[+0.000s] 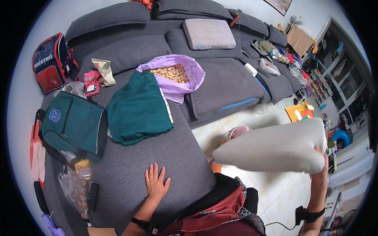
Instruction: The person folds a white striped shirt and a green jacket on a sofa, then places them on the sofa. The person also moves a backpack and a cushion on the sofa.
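My left hand (156,183) lies palm down on the grey sofa (183,165), its fingers spread and nothing in it. At the right, my right hand (321,156) grips the end of a light grey cushion (274,147), which is held up over the tiled floor; some of its fingers are hidden. Beyond my left hand lies a folded dark green garment (138,109). Behind that stands an open purple bag (195,85) of peanuts in their shells (174,73). A green bag with a badge (73,124) rests at the left.
A black remote control (92,196) and a clear plastic bag (75,188) lie at the left edge. A backpack (50,63) leans against the wall. A pale foam-like cushion (209,34) sits farther back. Under the held cushion, a pink container (238,132) stands on the floor (265,188).
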`<state>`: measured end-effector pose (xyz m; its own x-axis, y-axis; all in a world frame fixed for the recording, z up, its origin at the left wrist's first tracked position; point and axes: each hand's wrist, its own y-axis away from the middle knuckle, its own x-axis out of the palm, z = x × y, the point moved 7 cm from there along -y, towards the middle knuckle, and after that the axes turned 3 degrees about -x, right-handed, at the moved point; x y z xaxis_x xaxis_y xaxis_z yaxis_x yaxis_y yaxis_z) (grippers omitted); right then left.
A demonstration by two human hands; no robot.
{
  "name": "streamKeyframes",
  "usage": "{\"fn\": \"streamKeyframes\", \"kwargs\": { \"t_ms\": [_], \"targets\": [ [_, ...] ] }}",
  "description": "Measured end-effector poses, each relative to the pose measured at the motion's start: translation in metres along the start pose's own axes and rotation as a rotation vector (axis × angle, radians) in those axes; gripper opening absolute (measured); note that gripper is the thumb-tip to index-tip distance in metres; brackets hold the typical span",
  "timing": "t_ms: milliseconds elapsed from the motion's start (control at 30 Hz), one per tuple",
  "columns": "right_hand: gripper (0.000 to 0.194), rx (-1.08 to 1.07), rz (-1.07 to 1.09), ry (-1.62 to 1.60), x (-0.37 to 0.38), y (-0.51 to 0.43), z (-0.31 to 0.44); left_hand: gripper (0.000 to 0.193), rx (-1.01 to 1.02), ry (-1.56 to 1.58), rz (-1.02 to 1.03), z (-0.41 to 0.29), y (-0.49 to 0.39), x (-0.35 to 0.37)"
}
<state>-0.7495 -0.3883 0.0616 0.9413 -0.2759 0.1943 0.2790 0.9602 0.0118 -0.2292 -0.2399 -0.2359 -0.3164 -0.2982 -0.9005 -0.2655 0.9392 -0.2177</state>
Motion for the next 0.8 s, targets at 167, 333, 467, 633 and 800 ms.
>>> {"fn": "streamKeyframes", "kwargs": {
  "t_ms": [167,333,467,633,800],
  "targets": [
    [0.022,-0.094,0.073,0.010,0.055,-0.098,0.047,0.054,0.004,-0.004,0.009,0.000,-0.001,0.003],
    [0.033,-0.157,0.003,0.074,0.148,-0.155,0.078,0.052,0.008,0.013,0.003,0.003,0.001,0.003],
    [0.043,-0.264,-0.029,0.104,0.195,-0.185,0.060,0.049,-0.001,0.067,0.002,0.010,0.003,0.010],
    [0.052,-0.313,-0.145,0.062,0.210,-0.262,-0.059,0.048,0.005,0.075,-0.017,0.015,0.006,0.015],
    [0.042,0.235,-0.075,0.003,0.182,-0.265,-0.203,0.046,-0.017,0.100,-0.022,0.015,0.006,0.013]
  ]
}}
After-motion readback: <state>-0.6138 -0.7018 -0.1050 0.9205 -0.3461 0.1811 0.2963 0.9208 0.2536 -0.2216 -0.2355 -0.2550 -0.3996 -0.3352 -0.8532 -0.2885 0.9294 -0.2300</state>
